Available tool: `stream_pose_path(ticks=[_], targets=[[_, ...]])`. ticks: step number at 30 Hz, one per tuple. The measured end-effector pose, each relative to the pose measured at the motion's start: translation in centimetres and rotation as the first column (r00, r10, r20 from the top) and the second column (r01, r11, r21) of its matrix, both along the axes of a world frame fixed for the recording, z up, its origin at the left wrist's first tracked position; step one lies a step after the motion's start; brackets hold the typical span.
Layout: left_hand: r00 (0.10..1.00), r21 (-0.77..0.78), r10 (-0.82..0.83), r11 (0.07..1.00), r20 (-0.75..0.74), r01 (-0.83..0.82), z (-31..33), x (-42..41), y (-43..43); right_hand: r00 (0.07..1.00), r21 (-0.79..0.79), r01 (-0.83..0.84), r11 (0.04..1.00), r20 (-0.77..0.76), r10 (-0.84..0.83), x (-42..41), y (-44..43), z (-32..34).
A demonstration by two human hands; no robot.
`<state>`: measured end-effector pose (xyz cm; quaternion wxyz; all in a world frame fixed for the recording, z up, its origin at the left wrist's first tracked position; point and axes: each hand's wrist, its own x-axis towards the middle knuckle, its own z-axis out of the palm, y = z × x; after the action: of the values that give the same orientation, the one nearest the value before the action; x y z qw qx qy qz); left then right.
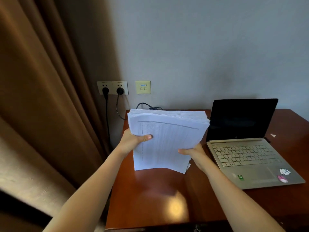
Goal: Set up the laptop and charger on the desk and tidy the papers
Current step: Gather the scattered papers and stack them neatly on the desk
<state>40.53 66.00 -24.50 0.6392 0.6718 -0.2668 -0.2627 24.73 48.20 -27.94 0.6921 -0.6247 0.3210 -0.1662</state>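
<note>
The stack of papers [167, 139] is held tight on both sides by the left hand [133, 141] and right hand [194, 152], stood on the table [150, 198] beside the open laptop [247, 148], likely so its edges can be tapped even.

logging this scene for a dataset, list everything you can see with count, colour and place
desk: one, reddish brown, against the wall
laptop: one, gold, black screen, open, desk's right part
stickers: three, green, white, pink, laptop's palm rest
paper stack: one, white, printed tables, held tilted left of the laptop
sockets: two, cream, wall beyond desk's left corner, each plugged
cables: two, black, hanging from the sockets
network plate: one, pale yellow, right of the sockets
curtain: one, brown, far left
left hand: one, grips the stack's left edge
right hand: one, grips its right edge
</note>
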Motion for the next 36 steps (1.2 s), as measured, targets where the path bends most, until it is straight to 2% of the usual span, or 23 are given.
stream_pose_path(ticks=[5, 9, 13, 19, 27, 32, 36], targets=[[0.992, 0.065, 0.116, 0.991, -0.049, -0.113, -1.6, -0.7, -0.3, 0.997, 0.007, 0.076, 0.997, -0.033, -0.075, 0.3, 0.7, -0.9], [0.963, 0.061, 0.224, 0.974, -0.152, -0.217, -1.2, 0.5, 0.1, 0.997, -0.015, 0.028, 0.999, -0.065, -0.029, 1.5, 1.2, 0.0], [0.920, 0.043, 0.307, 0.951, -0.246, -0.306, -0.8, 2.1, 1.6, 0.998, 0.028, -0.006, 1.000, -0.056, 0.008, 3.7, 2.6, 0.3], [0.890, 0.176, 0.353, 0.933, -0.290, -0.313, -0.3, 4.4, 5.4, 0.991, 0.144, -0.031, 0.989, -0.127, 0.049, 7.5, 5.9, -0.5], [0.884, 0.436, 0.409, 0.854, -0.227, -0.283, -1.5, 7.9, 9.3, 0.946, 0.263, -0.045, 0.964, -0.298, 0.126, 12.5, 8.1, -3.6], [0.909, 0.595, 0.402, 0.759, -0.107, -0.265, -3.5, 8.4, 8.9, 0.904, 0.282, -0.035, 0.959, -0.401, 0.151, 13.8, 8.0, -6.1], [0.906, 0.641, 0.422, 0.706, -0.039, -0.301, -4.8, 8.8, 8.3, 0.867, 0.275, -0.069, 0.959, -0.460, 0.194, 14.8, 7.8, -7.2]])
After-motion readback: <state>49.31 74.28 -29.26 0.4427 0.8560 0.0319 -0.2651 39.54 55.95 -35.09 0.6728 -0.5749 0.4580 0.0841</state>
